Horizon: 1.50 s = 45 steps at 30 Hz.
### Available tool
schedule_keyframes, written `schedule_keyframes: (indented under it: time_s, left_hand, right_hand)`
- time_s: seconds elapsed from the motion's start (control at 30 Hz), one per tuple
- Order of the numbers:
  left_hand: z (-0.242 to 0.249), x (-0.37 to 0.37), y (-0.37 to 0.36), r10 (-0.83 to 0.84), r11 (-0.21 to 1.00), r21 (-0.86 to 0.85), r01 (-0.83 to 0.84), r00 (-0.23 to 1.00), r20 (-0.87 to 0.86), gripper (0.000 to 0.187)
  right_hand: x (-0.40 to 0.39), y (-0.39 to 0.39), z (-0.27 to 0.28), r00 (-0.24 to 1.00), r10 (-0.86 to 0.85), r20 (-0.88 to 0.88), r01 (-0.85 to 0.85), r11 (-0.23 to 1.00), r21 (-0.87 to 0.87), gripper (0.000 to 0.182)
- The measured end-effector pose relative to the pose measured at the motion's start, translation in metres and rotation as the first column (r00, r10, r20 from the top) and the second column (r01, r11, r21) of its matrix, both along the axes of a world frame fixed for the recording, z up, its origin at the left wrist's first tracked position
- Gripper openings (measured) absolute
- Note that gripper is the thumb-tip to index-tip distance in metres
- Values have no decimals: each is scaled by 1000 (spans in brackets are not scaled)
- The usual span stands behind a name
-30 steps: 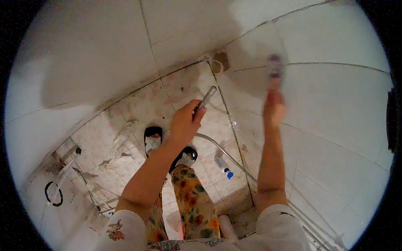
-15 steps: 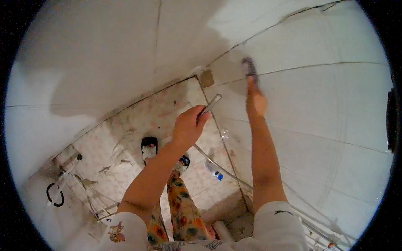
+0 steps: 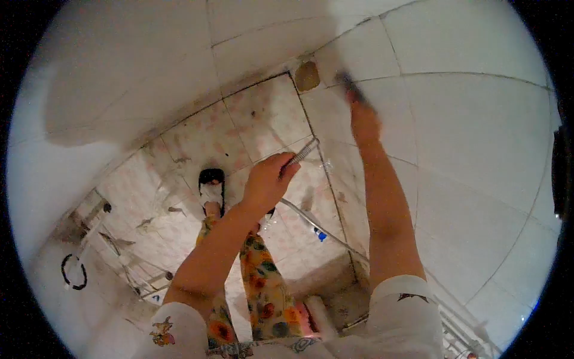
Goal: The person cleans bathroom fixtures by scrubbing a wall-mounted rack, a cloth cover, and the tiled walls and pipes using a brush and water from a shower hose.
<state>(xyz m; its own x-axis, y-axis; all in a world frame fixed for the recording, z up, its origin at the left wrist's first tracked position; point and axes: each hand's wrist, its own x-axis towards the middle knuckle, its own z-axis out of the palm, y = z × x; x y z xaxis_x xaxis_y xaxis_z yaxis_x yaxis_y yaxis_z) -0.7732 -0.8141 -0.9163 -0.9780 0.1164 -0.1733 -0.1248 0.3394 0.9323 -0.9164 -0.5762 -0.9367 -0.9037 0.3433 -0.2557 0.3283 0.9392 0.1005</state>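
My left hand (image 3: 269, 182) is closed around a ribbed, metallic-looking hose (image 3: 306, 151), whose short end sticks out past my fingers above the floor. A longer grey length of hose runs from below that hand toward the lower right. Out in front, my right hand (image 3: 365, 122) grips a dark brush (image 3: 350, 85) against the white wall tiles (image 3: 454, 137). Motion smears the brush, so its bristles cannot be made out. A brownish square patch (image 3: 308, 76) sits on the wall near the corner, left of the brush.
Stained floor tiles (image 3: 263, 116) lie below, with my dark sandal (image 3: 211, 176) on them. A blue-capped bottle (image 3: 320, 234) is on the floor beside the hose. A white rack (image 3: 113, 248) and a black ring (image 3: 74, 272) are at the left; pipes (image 3: 460, 329) run along the lower right.
My right hand and the brush have shifted slightly up the view against the wall. The view has tilted, so the floor corner appears higher. My left hand still grips the hose.
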Motion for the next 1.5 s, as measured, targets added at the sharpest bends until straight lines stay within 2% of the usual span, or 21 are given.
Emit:
schedule_keyframes:
  time_s: [0.1,0.17,0.23,0.27,0.33,0.4,0.47,0.53,0.6,0.67,0.73,0.8,0.83,0.87,0.93,1.03,1.13,1.27,1.33,1.47,1.5]
  left_hand:
    - [16,1,-9,-225,973,-42,228,972,64,25]
    - [22,7,-7,-344,935,-64,350,935,84,27]
    - [36,11,0,-371,923,-64,381,920,126,27]
    - [41,10,3,-374,920,-69,386,917,142,27]
    - [43,16,20,-340,936,-60,346,936,86,27]
    - [45,22,36,-339,940,-29,341,939,57,27]
    - [44,33,51,-355,935,-4,356,934,37,27]
    - [38,38,55,-342,939,-13,343,939,28,27]
    - [38,54,54,-303,952,-34,305,951,65,27]
    - [25,74,53,-233,971,-37,235,970,68,26]
    - [4,87,55,-137,989,-44,142,985,101,26]
    - [-20,101,59,-24,998,-54,34,983,183,26]
    - [-29,106,64,36,998,-55,-27,988,153,24]
    - [-42,104,68,97,994,-52,-91,988,118,22]
    - [-68,96,75,168,986,-22,-167,976,137,21]
    - [-111,91,87,196,978,21,-207,951,238,22]
    - [-145,101,92,208,975,23,-222,942,263,25]
    - [-167,96,98,202,975,30,-220,934,293,22]
    - [-175,91,106,175,978,67,-196,955,239,22]
    - [-184,87,111,149,985,48,-168,951,272,26]
    - [-190,86,109,109,992,35,-124,953,284,27]
  right_hand:
    - [74,63,-50,975,114,190,-139,983,123,35]
    - [117,82,15,897,109,428,-213,956,204,38]
    - [151,89,102,963,194,189,-234,948,216,29]
    - [158,96,134,956,269,-116,-245,952,186,29]
    - [157,96,200,706,425,-567,-385,902,196,35]
    - [151,80,236,672,-92,-735,-84,976,-199,31]
    - [149,107,193,804,219,-553,-239,970,36,34]
    - [157,125,123,887,435,-157,-388,884,259,39]
    - [179,136,51,892,52,448,-219,919,329,43]
    - [230,170,22,899,337,280,-400,891,214,40]
    - [219,160,34,938,211,276,-287,918,275,42]
    - [192,134,58,930,367,-21,-348,897,273,45]
    - [166,118,67,790,525,-316,-455,848,272,45]
    - [141,101,69,807,491,-328,-448,871,202,42]
    - [89,61,46,933,291,-210,-285,957,59,38]
    - [41,58,-84,930,309,202,-349,913,210,36]
    - [118,53,-125,972,150,181,-155,988,14,39]
    - [120,81,-158,743,467,480,-607,773,186,43]
    - [63,61,-156,668,569,480,-726,640,252,46]
    - [-5,20,-157,835,505,218,-511,859,-29,59]
    - [10,43,-199,876,460,147,-461,887,-29,61]
